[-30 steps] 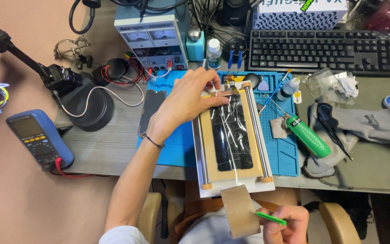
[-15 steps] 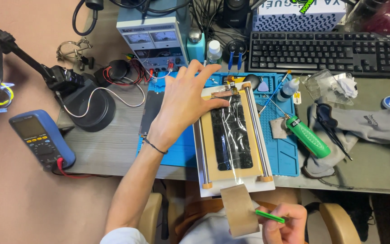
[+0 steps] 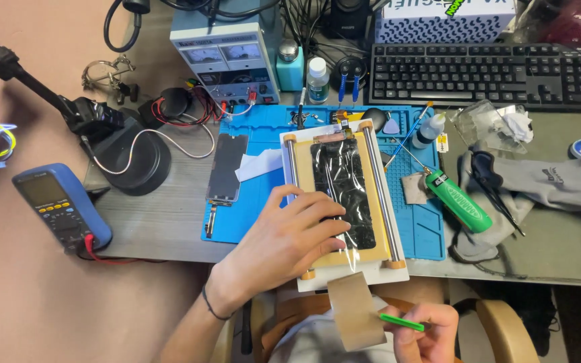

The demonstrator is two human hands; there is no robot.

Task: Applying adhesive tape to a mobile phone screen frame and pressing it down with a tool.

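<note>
A white frame jig [image 3: 378, 195] with two metal rods lies on a blue work mat [image 3: 253, 208]. A black phone screen [image 3: 344, 191] under clear film rests on the jig's tan pad. My left hand [image 3: 284, 245] lies flat on the near end of the jig, its fingers touching the film beside the screen. Below the table edge, my right hand [image 3: 428, 333] pinches green tweezers [image 3: 401, 323] that hold a tan film strip [image 3: 354, 312] running down from the jig.
A loose phone panel [image 3: 226, 168] lies on the mat's left part. A green screwdriver [image 3: 455, 202], grey glove [image 3: 553, 185] and keyboard [image 3: 489, 74] sit to the right. A power supply [image 3: 226, 57], a black round stand [image 3: 129, 161] and a blue multimeter [image 3: 62, 208] are on the left.
My left hand has slid from the far end of the jig toward me, to its near end. My right hand with the tweezers stays in about the same place.
</note>
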